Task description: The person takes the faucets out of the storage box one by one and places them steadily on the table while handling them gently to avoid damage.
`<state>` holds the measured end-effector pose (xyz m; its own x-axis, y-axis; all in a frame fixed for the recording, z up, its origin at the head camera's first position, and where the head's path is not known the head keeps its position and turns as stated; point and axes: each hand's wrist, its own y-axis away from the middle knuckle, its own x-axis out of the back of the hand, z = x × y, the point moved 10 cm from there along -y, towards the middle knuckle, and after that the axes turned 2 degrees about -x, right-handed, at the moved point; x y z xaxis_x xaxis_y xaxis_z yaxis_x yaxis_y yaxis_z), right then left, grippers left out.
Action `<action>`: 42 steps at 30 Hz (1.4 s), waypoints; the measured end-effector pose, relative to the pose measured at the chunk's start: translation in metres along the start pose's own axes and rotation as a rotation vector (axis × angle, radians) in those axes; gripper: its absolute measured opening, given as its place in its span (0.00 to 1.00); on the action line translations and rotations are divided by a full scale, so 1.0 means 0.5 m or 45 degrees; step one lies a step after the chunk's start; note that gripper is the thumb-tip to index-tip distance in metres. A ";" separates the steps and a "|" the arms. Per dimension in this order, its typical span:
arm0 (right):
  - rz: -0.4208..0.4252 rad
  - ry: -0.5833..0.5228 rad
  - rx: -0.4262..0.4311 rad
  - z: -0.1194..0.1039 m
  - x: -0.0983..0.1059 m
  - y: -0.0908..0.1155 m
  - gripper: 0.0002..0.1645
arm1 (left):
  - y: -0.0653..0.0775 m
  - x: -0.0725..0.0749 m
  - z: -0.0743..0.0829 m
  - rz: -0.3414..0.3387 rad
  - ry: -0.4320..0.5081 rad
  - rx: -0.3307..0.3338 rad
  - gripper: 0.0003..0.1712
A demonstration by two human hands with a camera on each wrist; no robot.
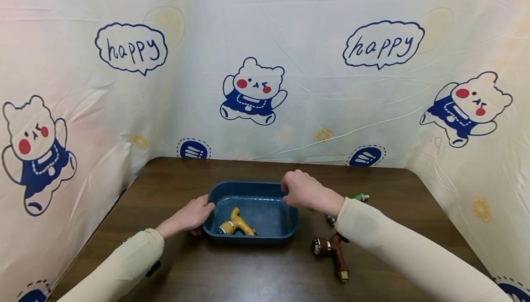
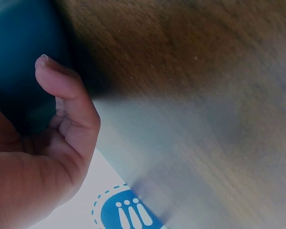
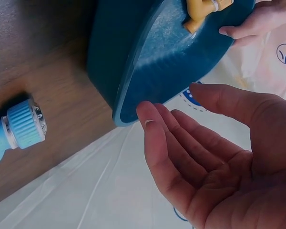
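A blue rectangular basin (image 1: 248, 238) stands on the table, a yellow tap (image 1: 238, 221) lying inside it towards the left. My left hand (image 1: 194, 214) grips the basin's left end, with the thumb at the rim and the fingers against the outer wall. At the back right corner of the basin is my right hand (image 1: 305, 191), its fingers loosely bent and holding nothing. In the right wrist view its fingertips (image 3: 152, 125) overlap the rim, with a gap between thumb and fingers.
Right of the basin lies a brown tap (image 1: 337, 253) on the wooden table (image 1: 248, 274). Behind it, my right forearm partly hides a blue tap (image 3: 26, 125) and a green tap (image 1: 359, 197). Printed cloth (image 1: 314, 108) hangs around the table's back and sides.
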<state>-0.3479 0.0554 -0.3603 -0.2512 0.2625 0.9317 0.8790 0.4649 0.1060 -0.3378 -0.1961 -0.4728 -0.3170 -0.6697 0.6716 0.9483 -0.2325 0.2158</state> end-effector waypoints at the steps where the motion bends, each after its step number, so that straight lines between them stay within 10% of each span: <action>1: -0.004 0.002 -0.004 -0.001 -0.002 -0.001 0.12 | 0.000 0.000 0.001 -0.002 0.002 0.001 0.19; 42: -0.125 0.048 0.013 -0.050 -0.058 -0.043 0.08 | 0.001 0.000 -0.003 -0.019 0.005 0.009 0.20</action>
<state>-0.3491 0.0167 -0.3810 -0.3202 0.1830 0.9295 0.8467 0.4955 0.1941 -0.3374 -0.1972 -0.4737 -0.3311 -0.6691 0.6653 0.9436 -0.2376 0.2306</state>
